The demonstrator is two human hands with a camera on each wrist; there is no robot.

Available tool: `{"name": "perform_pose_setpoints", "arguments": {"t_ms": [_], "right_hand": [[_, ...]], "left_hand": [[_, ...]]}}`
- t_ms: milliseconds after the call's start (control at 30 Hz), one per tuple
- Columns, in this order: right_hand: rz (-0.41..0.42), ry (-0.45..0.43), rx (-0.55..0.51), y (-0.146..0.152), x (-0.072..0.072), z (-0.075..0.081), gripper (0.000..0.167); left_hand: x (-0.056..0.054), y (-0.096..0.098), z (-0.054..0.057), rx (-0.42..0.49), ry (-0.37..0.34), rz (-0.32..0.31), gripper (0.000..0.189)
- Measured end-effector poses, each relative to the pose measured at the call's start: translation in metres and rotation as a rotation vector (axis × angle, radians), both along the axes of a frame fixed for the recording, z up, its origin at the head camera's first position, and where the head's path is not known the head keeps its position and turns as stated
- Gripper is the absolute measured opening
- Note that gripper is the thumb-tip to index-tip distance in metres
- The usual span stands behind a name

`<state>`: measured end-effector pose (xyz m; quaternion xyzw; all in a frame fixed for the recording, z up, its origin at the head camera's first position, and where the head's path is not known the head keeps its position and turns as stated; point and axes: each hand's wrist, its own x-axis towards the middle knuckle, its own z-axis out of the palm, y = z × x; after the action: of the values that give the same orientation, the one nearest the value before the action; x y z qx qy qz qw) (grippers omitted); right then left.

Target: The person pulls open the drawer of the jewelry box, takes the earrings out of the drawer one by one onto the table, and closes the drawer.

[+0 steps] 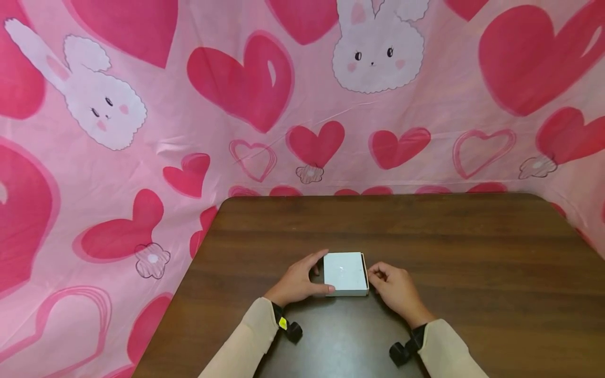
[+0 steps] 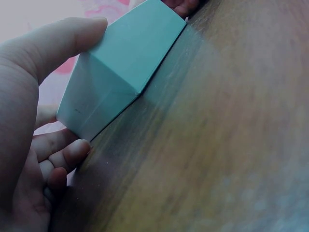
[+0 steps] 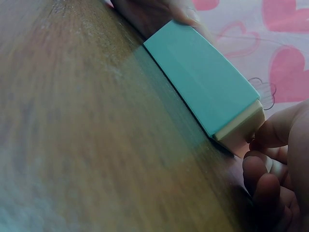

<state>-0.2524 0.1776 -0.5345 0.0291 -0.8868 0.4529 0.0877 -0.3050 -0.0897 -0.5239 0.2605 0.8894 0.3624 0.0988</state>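
Note:
A small flat box (image 1: 343, 271) lies on the table, pale on top and blue-green on its sides in the wrist views. My left hand (image 1: 299, 281) grips its left end, thumb on the near side and fingers toward the far side. From the right end of the outer sleeve (image 3: 203, 79) a cream inner drawer (image 3: 244, 124) sticks out slightly. Thumb and forefinger of my right hand (image 1: 399, 290) pinch the drawer's end, the other fingers curled below. What the box contains is hidden.
The dark brown wooden table (image 1: 472, 252) extends around the box. Behind it and on the left hangs a pink cloth (image 1: 198, 126) with hearts and rabbits. Black wrist cameras are strapped on both wrists, close above the tabletop.

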Motion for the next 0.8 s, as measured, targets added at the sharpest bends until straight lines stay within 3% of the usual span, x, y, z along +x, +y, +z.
{"name": "perform_pose_setpoints", "arguments": {"t_ms": [800], "right_hand": [[-0.003,-0.009,-0.002,0.0004,0.0004,-0.0014,0.008]], "left_hand": [[0.0001,-0.0004,-0.0008,-0.01,0.003,-0.003,0.093]]}}
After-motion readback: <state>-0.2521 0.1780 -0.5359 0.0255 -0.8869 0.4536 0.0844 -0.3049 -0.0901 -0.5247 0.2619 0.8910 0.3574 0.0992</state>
